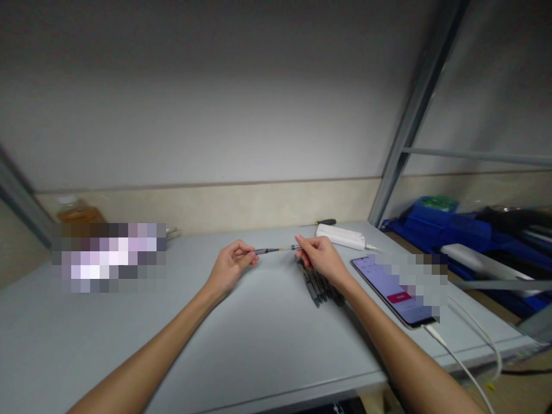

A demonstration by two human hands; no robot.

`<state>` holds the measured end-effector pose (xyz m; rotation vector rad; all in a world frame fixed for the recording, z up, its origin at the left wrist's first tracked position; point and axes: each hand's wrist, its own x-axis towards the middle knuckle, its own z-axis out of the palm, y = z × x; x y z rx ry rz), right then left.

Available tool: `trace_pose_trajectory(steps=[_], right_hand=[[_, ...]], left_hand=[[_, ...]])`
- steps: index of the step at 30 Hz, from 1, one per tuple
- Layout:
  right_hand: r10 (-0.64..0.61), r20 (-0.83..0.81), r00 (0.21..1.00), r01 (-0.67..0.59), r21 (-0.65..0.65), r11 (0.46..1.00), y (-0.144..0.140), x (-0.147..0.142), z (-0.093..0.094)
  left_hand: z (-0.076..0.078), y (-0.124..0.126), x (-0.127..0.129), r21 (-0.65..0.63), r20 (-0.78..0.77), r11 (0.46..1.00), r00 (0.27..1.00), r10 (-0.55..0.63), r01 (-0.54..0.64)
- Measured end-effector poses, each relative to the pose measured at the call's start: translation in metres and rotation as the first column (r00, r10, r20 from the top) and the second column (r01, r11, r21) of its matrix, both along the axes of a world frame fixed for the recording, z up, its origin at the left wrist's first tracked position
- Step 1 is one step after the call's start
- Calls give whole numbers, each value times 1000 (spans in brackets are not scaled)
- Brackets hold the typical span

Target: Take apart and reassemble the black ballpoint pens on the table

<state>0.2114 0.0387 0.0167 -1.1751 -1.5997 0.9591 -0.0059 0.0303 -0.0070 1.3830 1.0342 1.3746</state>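
My left hand [233, 265] is closed in a pinch around a dark pen [266, 250] held level above the table, its thin end pointing right. Facing it, my right hand [321, 259] pinches a slim pen part [295, 247], clear or silvery with dark marks. A thin line seems to run between the two pieces; whether they touch, I cannot tell. Beneath my right hand and wrist lies a bundle of dark pens [317, 290], side by side and partly covered by the hand.
Behind my right hand are a white power strip [340, 236] and a screwdriver [326, 222]. A lit phone [383, 287] with a white cable [457, 356] lies at right. A bottle [80, 213] stands at back left near a blurred-out patch. Metal posts [409, 123] frame the table; blue bags [425, 224] lie beyond.
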Motion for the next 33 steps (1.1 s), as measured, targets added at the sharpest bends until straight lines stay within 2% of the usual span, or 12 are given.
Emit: trace_pose_trajectory(steps=[3,7,10,15,18,23,27,33], right_hand=[[-55,25,998,53,89,995,0,0,1],[65,-69,996,-56,123,991,0,1,3],[76,-6,997,-75,124,989,2,3,1],[15,135,991,-28,99,995,2,1,-2],[-4,124,992,-11,117,993,1,0,-2],[67,97,993,-88,230,969,2,1,-3],[62,145,987,-89,182,979,2,1,-4],[111,143,984,-117,33,993,1,0,-4]], left_hand=[[0,0,1,-12,17,1000,1000,-12,12],[1,0,0,-26,36,1000,999,6,-5],[2,0,-1,-45,45,999,999,14,-12],[0,1,-1,-52,36,999,999,-1,3],[0,1,0,-55,35,998,999,-8,10],[1,2,-2,-102,75,994,997,-21,28],[-1,2,-4,-136,91,989,995,-52,64],[-2,1,-1,-26,21,999,999,-32,32]])
